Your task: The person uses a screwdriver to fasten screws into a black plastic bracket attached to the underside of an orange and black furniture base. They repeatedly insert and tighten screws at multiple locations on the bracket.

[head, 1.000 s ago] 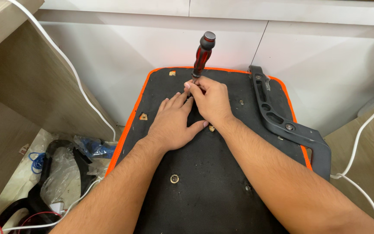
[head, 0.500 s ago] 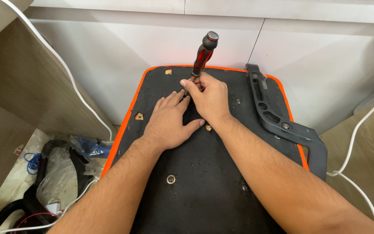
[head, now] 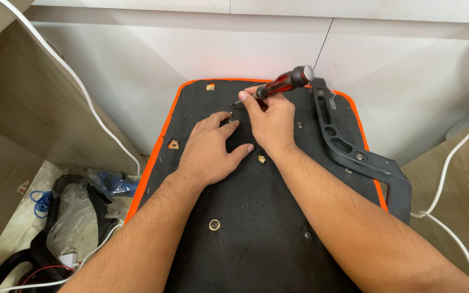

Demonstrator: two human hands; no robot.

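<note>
Right now your right hand [head: 271, 122] has its fingers [head: 249, 103] pinched around the shaft of the red-and-black screwdriver [head: 283, 84], just below the handle, so the tool lies tilted across the top of the panel with its butt pointing up and to the right. Its tip sits near a small dark spot beside your left fingertips; whether it is seated in a screw head there is hard to tell, since your fingers cover most of it. Your left hand [head: 210, 152] lies flat and relaxed on the black underside of the seat base [head: 245, 233], grasping nothing, its fingertips steadying the spot where the tip comes down.

Around your hands, the orange-edged panel carries several metal threaded inserts: one [head: 214, 224] nearer you, one [head: 261, 159] just under your right wrist, and others near the left edge and the far rim. A black plastic armrest bracket [head: 348, 149] runs along the right side, touching the panel. The seat stands against a white wall panel [head: 191, 49], with a white cable [head: 90, 103] trailing down at left.

You look to be at the fastener-driving step. The next move calls for bringing the screwdriver upright over the hole and keeping the left hand bracing.
</note>
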